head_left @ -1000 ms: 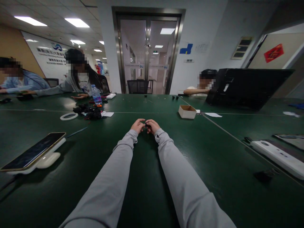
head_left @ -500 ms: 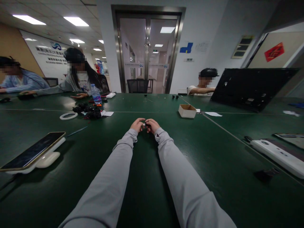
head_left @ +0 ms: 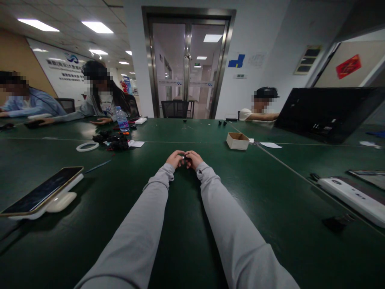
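Left hand (head_left: 175,159) and right hand (head_left: 194,159) are held together far out over the green table (head_left: 270,192), fingertips meeting at the midline. A small dark part (head_left: 184,160) is pinched between the fingertips of both hands, equally near each; its long axis cannot be told. A cardboard box (head_left: 237,141) is noted well right of and beyond the fingers.

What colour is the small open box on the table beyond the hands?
The small open box is light cardboard brown with a whitish front, seen in the head view.
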Action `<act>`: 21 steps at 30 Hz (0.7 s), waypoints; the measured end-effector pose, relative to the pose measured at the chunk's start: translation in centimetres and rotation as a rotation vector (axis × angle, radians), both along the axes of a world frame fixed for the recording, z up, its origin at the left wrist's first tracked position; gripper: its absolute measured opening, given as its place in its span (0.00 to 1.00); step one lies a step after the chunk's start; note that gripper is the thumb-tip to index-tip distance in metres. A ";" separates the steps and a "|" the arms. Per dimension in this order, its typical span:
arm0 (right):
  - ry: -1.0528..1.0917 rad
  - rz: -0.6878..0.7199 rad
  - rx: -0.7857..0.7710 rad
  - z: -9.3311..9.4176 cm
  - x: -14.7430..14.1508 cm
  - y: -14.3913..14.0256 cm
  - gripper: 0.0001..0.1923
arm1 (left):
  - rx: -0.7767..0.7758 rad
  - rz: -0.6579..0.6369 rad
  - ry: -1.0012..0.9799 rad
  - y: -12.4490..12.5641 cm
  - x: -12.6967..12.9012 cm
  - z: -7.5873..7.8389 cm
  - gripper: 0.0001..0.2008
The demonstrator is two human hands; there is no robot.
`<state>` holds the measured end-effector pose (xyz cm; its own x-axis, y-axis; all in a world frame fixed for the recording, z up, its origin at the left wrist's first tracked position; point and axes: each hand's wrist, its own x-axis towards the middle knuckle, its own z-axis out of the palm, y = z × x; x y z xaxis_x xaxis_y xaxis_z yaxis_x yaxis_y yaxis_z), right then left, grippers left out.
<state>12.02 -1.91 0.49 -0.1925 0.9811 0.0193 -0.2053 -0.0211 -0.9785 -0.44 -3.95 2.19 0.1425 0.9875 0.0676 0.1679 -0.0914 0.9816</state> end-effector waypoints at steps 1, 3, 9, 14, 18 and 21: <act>0.001 -0.002 0.001 0.0 0.0 0.0 0.05 | 0.003 -0.002 -0.004 0.1 0.0 -0.1 0.13; 0.001 -0.016 -0.007 0.0 0.0 0.0 0.06 | 0.007 0.011 -0.020 0.3 0.0 -0.3 0.12; 0.029 -0.070 -0.073 0.2 0.1 -0.3 0.13 | 0.035 0.063 -0.069 0.4 0.0 -0.5 0.07; -0.009 -0.005 -0.102 1.0 0.0 -0.8 0.10 | 0.098 0.074 -0.174 0.6 -0.5 -0.6 0.13; -0.087 0.059 -0.065 1.7 -0.9 -1.5 0.10 | 0.064 0.073 -0.348 0.7 -0.3 -0.8 0.21; -0.216 0.138 -0.038 2.5 -0.9 -3.0 0.15 | -0.001 0.048 -0.465 -0.4 -0.4 -0.4 0.23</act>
<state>11.10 -4.87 2.94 -0.3201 0.9446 -0.0729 0.0155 -0.0717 -0.9973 -0.82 -4.35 1.81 0.0515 0.9924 0.1121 -0.2861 -0.0929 0.9537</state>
